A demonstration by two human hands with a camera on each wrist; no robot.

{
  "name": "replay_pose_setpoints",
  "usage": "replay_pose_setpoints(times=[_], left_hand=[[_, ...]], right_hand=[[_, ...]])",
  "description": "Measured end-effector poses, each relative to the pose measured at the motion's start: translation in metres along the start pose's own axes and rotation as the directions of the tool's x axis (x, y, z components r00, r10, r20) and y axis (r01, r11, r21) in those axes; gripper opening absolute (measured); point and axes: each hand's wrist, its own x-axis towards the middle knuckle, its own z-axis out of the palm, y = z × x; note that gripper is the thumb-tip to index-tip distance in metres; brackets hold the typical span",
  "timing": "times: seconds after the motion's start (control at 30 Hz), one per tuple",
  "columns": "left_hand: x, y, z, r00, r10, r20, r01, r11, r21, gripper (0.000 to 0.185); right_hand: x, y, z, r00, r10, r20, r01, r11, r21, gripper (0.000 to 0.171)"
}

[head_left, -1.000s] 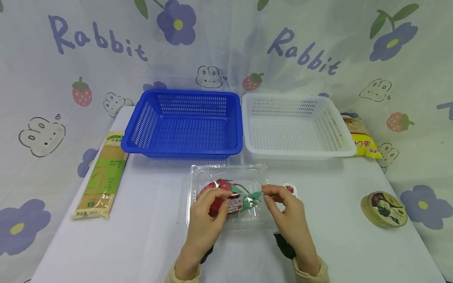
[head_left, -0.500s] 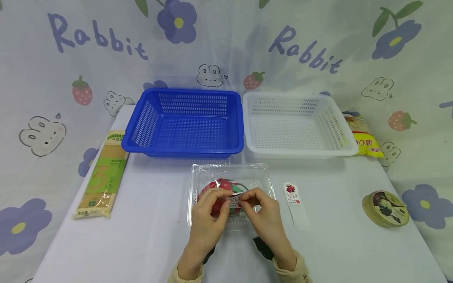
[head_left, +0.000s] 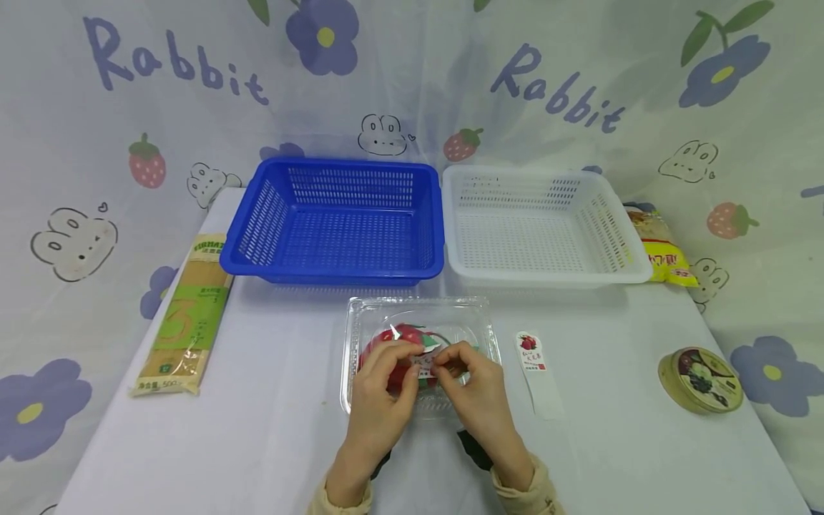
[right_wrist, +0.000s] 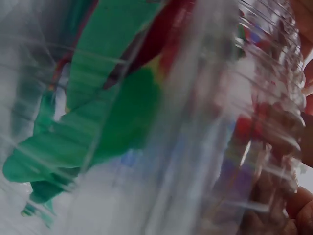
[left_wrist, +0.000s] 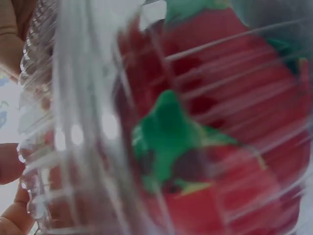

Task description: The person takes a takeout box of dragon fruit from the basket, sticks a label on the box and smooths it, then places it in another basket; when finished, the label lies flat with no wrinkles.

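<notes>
A clear plastic clamshell box [head_left: 417, 322] lies on the white table in front of the two baskets. It holds red fruit with green leaves [head_left: 400, 336], which fills the left wrist view [left_wrist: 205, 127] and shows blurred in the right wrist view [right_wrist: 98, 112]. A small label sticker [head_left: 426, 366] sits on the box's lid. My left hand [head_left: 386, 375] rests on the lid with fingers curled at the sticker's left. The right hand [head_left: 466, 379] pinches the sticker from the right. A peeled white sticker strip [head_left: 537, 372] lies on the table just right of the box.
A blue basket [head_left: 335, 222] and a white basket [head_left: 541, 225] stand side by side behind the box. A spaghetti packet [head_left: 187, 315] lies at the left edge. A round tin [head_left: 700, 379] sits at the right, a yellow bag [head_left: 659, 247] behind it.
My right hand moved left from beside the white strip onto the box lid and now pinches the sticker beside the left hand. The left hand has stayed on the lid.
</notes>
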Motion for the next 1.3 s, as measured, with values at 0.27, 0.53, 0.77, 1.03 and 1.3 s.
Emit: replay_pose_setpoints(times=[0.27, 0.53, 0.77, 1.03, 1.3], left_hand=[[-0.003, -0.009, 0.009, 0.995, 0.100, -0.020, -0.093, 0.971, 0.221, 0.039], [-0.001, -0.011, 0.010, 0.990, 0.138, -0.010, -0.129, 0.946, 0.296, 0.048], [-0.001, -0.011, 0.010, 0.992, 0.113, -0.057, -0.078, 0.901, 0.426, 0.057], [-0.006, -0.015, 0.010, 0.985, 0.143, -0.100, -0.079, 0.875, 0.478, 0.025], [-0.009, -0.020, 0.011, 0.967, 0.221, -0.124, -0.136, 0.867, 0.480, 0.019]], right_hand=[[-0.004, 0.002, 0.005, 0.992, -0.125, 0.000, 0.124, 0.986, -0.110, 0.028], [-0.009, 0.002, 0.011, 0.978, -0.190, -0.088, 0.166, 0.958, -0.233, 0.032], [-0.012, 0.005, 0.014, 0.950, -0.275, -0.149, 0.218, 0.923, -0.316, 0.029], [-0.016, 0.008, 0.018, 0.931, -0.327, -0.161, 0.266, 0.911, -0.316, 0.024], [-0.018, 0.009, 0.019, 0.918, -0.364, -0.154, 0.277, 0.870, -0.407, 0.031]])
